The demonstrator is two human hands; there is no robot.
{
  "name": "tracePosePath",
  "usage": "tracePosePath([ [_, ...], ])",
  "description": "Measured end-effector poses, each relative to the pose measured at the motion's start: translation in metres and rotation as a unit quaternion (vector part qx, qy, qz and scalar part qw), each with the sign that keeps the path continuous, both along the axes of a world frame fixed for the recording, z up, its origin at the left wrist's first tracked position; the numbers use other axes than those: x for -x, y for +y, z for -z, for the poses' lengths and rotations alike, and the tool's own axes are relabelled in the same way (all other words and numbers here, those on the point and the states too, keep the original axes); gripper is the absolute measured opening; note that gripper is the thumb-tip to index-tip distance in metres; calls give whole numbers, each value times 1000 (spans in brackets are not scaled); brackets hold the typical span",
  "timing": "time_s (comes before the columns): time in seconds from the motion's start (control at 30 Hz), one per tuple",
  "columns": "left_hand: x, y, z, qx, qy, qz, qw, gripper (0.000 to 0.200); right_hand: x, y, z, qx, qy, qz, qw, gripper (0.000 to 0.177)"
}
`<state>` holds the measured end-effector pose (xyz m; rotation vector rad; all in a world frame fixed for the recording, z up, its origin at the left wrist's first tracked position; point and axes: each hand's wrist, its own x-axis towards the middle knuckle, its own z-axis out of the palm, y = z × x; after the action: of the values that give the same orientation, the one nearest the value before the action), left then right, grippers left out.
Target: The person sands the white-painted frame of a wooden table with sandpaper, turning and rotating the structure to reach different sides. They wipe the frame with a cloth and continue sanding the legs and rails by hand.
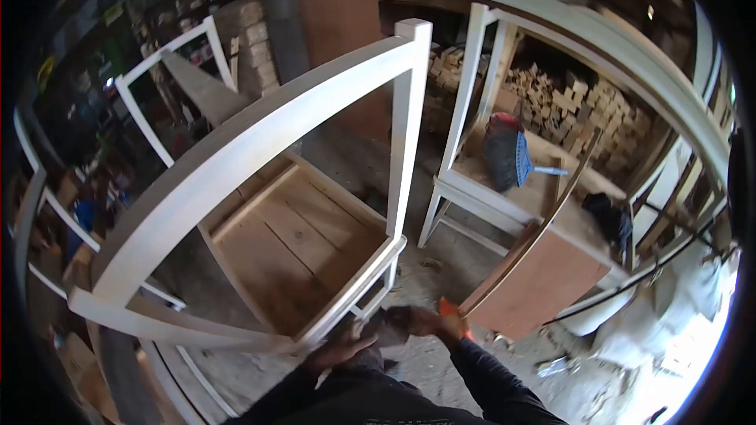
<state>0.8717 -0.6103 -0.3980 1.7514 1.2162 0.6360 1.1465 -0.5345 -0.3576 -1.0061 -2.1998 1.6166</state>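
Observation:
Low in the head view, close to my body, my left hand (344,352) and my right hand (423,322) come together around a small dark brown sheet-like piece (388,326). It resembles folded sandpaper, but its kind is not clear. Fingers of both hands close on its sides. Something orange (450,317) shows at my right wrist. Just ahead of my left hand is the lower rail of a large white-painted wooden frame (407,130) with a curved top. Its boarded wooden base (303,224) lies beyond the rail.
On the right, another white frame (466,102) carries a blue brush-like item (521,159) and a dark bag. A brown board (543,287) leans against it. Stacked wood offcuts (567,98) fill the back. Sacks (669,311) lie at right, and more white frames (142,110) stand left.

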Motion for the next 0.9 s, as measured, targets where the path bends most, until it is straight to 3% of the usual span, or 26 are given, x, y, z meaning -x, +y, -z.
tracePosePath([
  [0.03,-27,17,-90,84,-44,6,995,72,-7,23,-24,15,-14,14,1000,40],
  [0.07,-37,38,-110,79,52,-2,996,64,-13,47,-59,-5,-3,-13,1000,45],
  [0.1,-44,59,-77,56,-6,-57,997,58,-20,67,-83,-103,74,-25,992,36],
  [0.13,-55,71,-114,71,-86,-102,989,55,-27,87,-107,-209,143,-29,967,29],
  [0.17,-62,85,-152,86,-163,-145,972,53,-30,98,-138,-208,105,-9,972,28],
  [0.23,-58,128,-112,145,-194,-92,966,46,-44,124,-175,-212,29,35,976,24],
  [0.27,-65,135,-148,169,-283,-107,938,45,-51,141,-181,-222,24,87,971,23],
  [0.33,-72,166,-145,103,-263,-202,938,51,-62,169,-184,-234,15,189,954,21],
  [0.37,-76,174,-135,74,-249,-250,933,55,-59,174,-215,-297,-34,222,928,20],
  [0.4,-77,189,-121,-103,-120,-297,942,54,-67,196,-219,-285,-31,256,923,21],
  [0.5,-83,208,-199,-203,-194,-386,879,50,-69,242,-250,-250,101,312,911,21],
  [0.6,-103,241,-245,-334,-205,-374,840,50,-41,260,-322,-222,186,307,907,21],
  [0.63,-111,254,-257,-420,-181,-359,814,52,-32,270,-342,-263,221,276,898,23],
  [0.7,-138,280,-289,-529,-168,-321,767,57,-15,288,-375,-255,289,284,878,41],
  [0.73,-152,288,-303,-531,-191,-241,790,67,-6,318,-382,-281,395,238,842,49],
  [0.77,-175,299,-301,-521,-91,-284,800,78,6,313,-405,-188,452,171,855,53],
  [0.83,-190,312,-244,-502,-131,-295,802,84,24,323,-426,-209,493,118,836,51],
  [0.9,-197,298,-162,-464,-23,-321,825,86,43,330,-423,-342,409,132,836,49],
])
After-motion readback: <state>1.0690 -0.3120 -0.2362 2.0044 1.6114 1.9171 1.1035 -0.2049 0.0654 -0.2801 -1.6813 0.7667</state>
